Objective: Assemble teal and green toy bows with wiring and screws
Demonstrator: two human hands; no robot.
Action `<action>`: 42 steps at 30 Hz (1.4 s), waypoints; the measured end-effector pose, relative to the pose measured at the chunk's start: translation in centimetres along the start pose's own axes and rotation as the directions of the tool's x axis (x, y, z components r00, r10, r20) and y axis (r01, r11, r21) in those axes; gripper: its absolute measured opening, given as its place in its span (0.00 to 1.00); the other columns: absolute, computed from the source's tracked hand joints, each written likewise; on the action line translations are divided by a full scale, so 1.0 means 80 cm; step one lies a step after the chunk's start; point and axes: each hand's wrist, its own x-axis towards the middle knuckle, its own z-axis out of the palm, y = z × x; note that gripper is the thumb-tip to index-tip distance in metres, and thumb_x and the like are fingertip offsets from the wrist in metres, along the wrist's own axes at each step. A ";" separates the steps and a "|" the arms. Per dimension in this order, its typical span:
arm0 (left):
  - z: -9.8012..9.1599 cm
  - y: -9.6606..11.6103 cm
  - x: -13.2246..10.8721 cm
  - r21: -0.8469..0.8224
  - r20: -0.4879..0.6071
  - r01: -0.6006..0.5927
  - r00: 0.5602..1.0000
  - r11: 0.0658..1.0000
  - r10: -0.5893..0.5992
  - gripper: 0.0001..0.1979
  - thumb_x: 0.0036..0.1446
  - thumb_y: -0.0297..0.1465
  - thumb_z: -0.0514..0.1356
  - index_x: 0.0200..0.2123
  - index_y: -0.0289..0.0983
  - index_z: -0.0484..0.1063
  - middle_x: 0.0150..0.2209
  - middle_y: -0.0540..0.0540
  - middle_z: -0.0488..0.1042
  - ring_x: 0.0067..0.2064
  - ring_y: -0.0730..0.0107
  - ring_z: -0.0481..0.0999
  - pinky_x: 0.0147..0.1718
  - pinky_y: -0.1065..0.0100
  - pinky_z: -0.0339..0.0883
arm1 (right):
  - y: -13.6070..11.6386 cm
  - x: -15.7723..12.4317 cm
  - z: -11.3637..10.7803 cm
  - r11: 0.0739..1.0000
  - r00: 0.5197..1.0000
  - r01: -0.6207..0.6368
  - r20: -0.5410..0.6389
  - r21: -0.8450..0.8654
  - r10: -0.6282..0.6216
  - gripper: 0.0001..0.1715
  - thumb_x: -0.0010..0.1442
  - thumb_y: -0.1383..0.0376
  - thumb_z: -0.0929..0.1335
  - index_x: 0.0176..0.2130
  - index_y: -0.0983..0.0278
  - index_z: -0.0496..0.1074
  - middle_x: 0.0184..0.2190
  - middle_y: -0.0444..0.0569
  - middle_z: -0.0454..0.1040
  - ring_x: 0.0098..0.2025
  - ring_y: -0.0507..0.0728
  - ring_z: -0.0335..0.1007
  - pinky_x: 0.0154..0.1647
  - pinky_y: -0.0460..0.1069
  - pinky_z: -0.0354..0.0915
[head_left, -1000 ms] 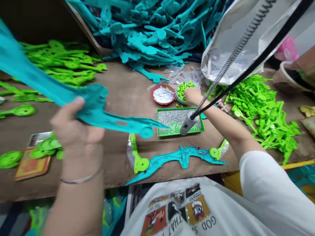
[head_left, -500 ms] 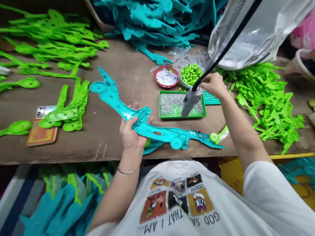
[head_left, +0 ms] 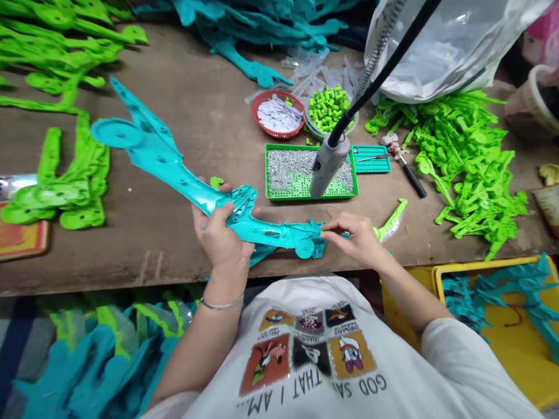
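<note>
Turquoise part (head_left: 203, 192), shirt (head_left: 321, 334) reading "THAT I AM"

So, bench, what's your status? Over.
Left grip holding turquoise part mid-length. Right grip at its end, hold unclear. Second turquoise part underneath; grey tool hanging just beyond.

Single head-worn view, wide-angle, facing forward and steeply down over the wearer's chest. White shirt (head_left: 384, 349) fills bottom centre, close to lens, print upside down from here. Left hand (head_left: 220, 241) and right hand (head_left: 358, 235) both mid-frame, near range. Counter (head_left: 144, 244) spans the width; lens looks past its front edge to a yellow bin (head_left: 524, 361) lower right, cropped. Far side: teal pile (head_left: 244, 23), cut by top edge. Hanging grey tool (head_left: 329, 166) partly blocks the green tray (head_left: 279, 198).
</note>
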 end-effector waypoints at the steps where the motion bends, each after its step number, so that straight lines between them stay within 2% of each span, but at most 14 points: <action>1: 0.001 0.001 0.000 0.008 0.001 -0.006 1.000 1.000 0.006 0.35 0.50 0.21 0.58 0.63 0.38 0.62 0.50 0.44 0.76 0.39 0.63 0.81 0.25 0.64 0.80 | 0.000 -0.001 0.004 0.999 1.000 0.013 0.005 -0.033 -0.012 0.06 0.64 0.63 0.73 0.41 0.62 0.82 0.36 0.48 0.81 0.35 0.52 0.76 0.38 0.48 0.70; 6: 0.003 0.005 -0.004 0.022 0.039 -0.033 0.999 0.999 0.032 0.33 0.51 0.21 0.59 0.62 0.41 0.63 0.50 0.45 0.76 0.39 0.63 0.82 0.26 0.66 0.80 | 0.003 0.000 0.015 0.995 1.000 0.011 0.021 -0.099 -0.009 0.07 0.63 0.69 0.71 0.41 0.64 0.81 0.34 0.49 0.81 0.33 0.52 0.76 0.37 0.47 0.71; 12: 0.001 0.010 -0.007 0.022 0.054 -0.046 0.998 0.999 0.045 0.32 0.52 0.21 0.59 0.61 0.41 0.64 0.48 0.47 0.76 0.39 0.63 0.81 0.25 0.64 0.80 | 0.003 0.003 0.018 0.992 0.997 0.028 0.072 -0.122 -0.019 0.07 0.62 0.70 0.71 0.40 0.65 0.81 0.34 0.49 0.80 0.32 0.52 0.75 0.35 0.46 0.70; 19: 0.015 0.017 -0.013 -0.005 0.052 -0.005 0.999 1.000 0.005 0.34 0.50 0.22 0.60 0.62 0.40 0.66 0.49 0.46 0.76 0.37 0.66 0.80 0.24 0.68 0.76 | -0.005 0.005 0.026 0.989 0.989 0.028 0.149 -0.146 -0.006 0.09 0.62 0.73 0.69 0.40 0.65 0.81 0.34 0.50 0.79 0.35 0.54 0.76 0.39 0.48 0.69; 24: 0.031 0.022 -0.018 -0.041 0.063 0.105 0.993 0.994 -0.102 0.31 0.48 0.22 0.63 0.58 0.42 0.70 0.48 0.48 0.75 0.39 0.64 0.81 0.25 0.69 0.75 | -0.010 0.002 0.038 0.981 0.984 0.015 0.180 -0.191 0.020 0.08 0.60 0.74 0.70 0.37 0.66 0.80 0.33 0.50 0.79 0.35 0.54 0.75 0.39 0.48 0.69; 27: 0.030 0.019 -0.011 -0.045 0.066 0.164 0.985 0.985 -0.161 0.29 0.48 0.22 0.64 0.55 0.44 0.72 0.46 0.50 0.76 0.41 0.62 0.82 0.27 0.69 0.76 | -0.011 0.004 0.021 0.987 0.981 -0.021 0.186 -0.157 0.050 0.08 0.60 0.72 0.70 0.38 0.65 0.81 0.32 0.49 0.80 0.33 0.53 0.75 0.38 0.47 0.70; 29: 0.025 0.016 -0.008 -0.022 0.050 0.188 0.981 0.982 -0.187 0.28 0.48 0.23 0.64 0.54 0.45 0.74 0.46 0.51 0.76 0.42 0.62 0.82 0.30 0.66 0.80 | -0.011 0.015 -0.007 0.998 0.960 -0.035 0.275 -0.060 0.050 0.06 0.60 0.67 0.73 0.40 0.63 0.81 0.33 0.48 0.81 0.32 0.53 0.76 0.36 0.47 0.71; 31: 0.021 0.012 -0.010 0.002 0.048 0.212 0.976 0.977 -0.212 0.27 0.50 0.24 0.66 0.54 0.47 0.75 0.47 0.51 0.77 0.43 0.61 0.82 0.34 0.61 0.83 | -0.006 0.040 -0.044 0.998 0.956 -0.052 0.289 0.019 0.044 0.10 0.59 0.62 0.75 0.42 0.63 0.81 0.34 0.47 0.82 0.32 0.53 0.77 0.34 0.47 0.71; 32: 0.019 0.010 -0.014 0.011 0.055 0.221 0.974 0.975 -0.221 0.27 0.51 0.25 0.66 0.55 0.48 0.75 0.47 0.52 0.77 0.43 0.62 0.82 0.36 0.58 0.84 | -0.001 0.059 -0.062 0.999 0.974 -0.052 0.222 0.015 0.047 0.12 0.60 0.60 0.75 0.43 0.63 0.81 0.34 0.47 0.82 0.32 0.54 0.77 0.34 0.47 0.71; 34: 0.017 0.005 -0.024 0.021 0.082 0.236 0.968 0.972 -0.237 0.27 0.53 0.28 0.68 0.57 0.50 0.74 0.48 0.52 0.78 0.43 0.63 0.82 0.40 0.53 0.84 | 0.017 0.111 -0.094 0.992 0.996 -0.021 -0.084 -0.123 0.011 0.10 0.64 0.63 0.70 0.43 0.64 0.81 0.35 0.48 0.82 0.34 0.53 0.77 0.36 0.47 0.70; 36: 0.019 -0.001 -0.038 0.012 0.114 0.257 0.960 0.966 -0.257 0.28 0.56 0.32 0.69 0.60 0.52 0.72 0.48 0.50 0.79 0.44 0.62 0.83 0.43 0.50 0.83 | 0.039 0.173 -0.112 0.949 0.954 -0.061 -0.298 -0.308 -0.035 0.11 0.65 0.69 0.67 0.42 0.66 0.80 0.37 0.50 0.83 0.37 0.54 0.77 0.42 0.48 0.70; 37: 0.020 -0.004 -0.044 0.004 0.121 0.271 0.955 0.963 -0.270 0.29 0.57 0.35 0.69 0.61 0.52 0.71 0.48 0.49 0.79 0.45 0.60 0.83 0.44 0.49 0.83 | 0.051 0.204 -0.116 0.917 0.943 -0.095 -0.330 -0.386 -0.042 0.13 0.65 0.72 0.66 0.43 0.67 0.80 0.39 0.51 0.83 0.39 0.54 0.77 0.45 0.49 0.70; 39: 0.023 -0.010 -0.056 -0.013 0.123 0.298 0.948 0.954 -0.295 0.30 0.59 0.38 0.68 0.64 0.52 0.69 0.47 0.47 0.79 0.47 0.55 0.83 0.43 0.47 0.83 | 0.071 0.260 -0.114 0.830 0.964 -0.145 -0.265 -0.538 -0.004 0.14 0.64 0.75 0.65 0.44 0.69 0.80 0.43 0.56 0.83 0.42 0.54 0.77 0.48 0.48 0.69; 42: 0.025 -0.018 -0.068 -0.035 0.113 0.324 0.941 0.945 -0.318 0.30 0.58 0.38 0.69 0.63 0.51 0.68 0.48 0.46 0.80 0.50 0.49 0.83 0.43 0.43 0.82 | 0.086 0.313 -0.097 0.740 0.980 -0.184 -0.175 -0.647 0.091 0.09 0.59 0.78 0.69 0.40 0.74 0.79 0.42 0.60 0.83 0.40 0.51 0.76 0.46 0.45 0.67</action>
